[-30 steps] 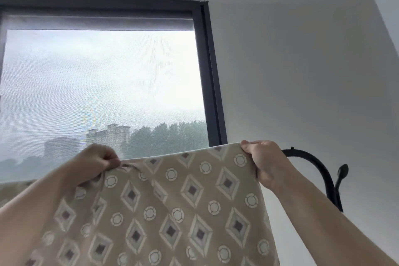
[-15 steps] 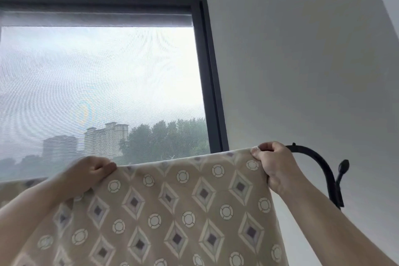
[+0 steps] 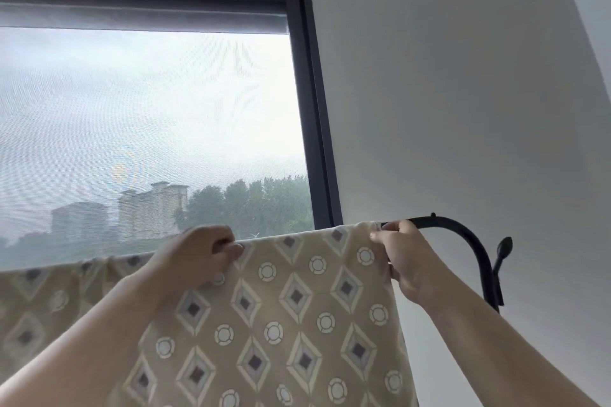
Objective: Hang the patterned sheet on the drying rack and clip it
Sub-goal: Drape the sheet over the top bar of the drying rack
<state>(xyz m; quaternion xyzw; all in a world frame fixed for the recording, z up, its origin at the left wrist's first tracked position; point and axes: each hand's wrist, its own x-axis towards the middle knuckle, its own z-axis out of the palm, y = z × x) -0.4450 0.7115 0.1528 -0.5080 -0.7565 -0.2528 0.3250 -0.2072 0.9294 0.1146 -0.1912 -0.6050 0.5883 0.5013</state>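
One patterned sheet (image 3: 297, 324) is held up by two hands, its top edge level with one black drying rack (image 3: 463, 234). The left hand (image 3: 201, 254) grips the top edge midway. The right hand (image 3: 406, 261) pinches the upper right corner, where the rack's curved end shows. Any rail behind the cloth is hidden, and the sheet's bottom and left are cut off. Its right edge hangs free beside bare wall (image 3: 463, 109).
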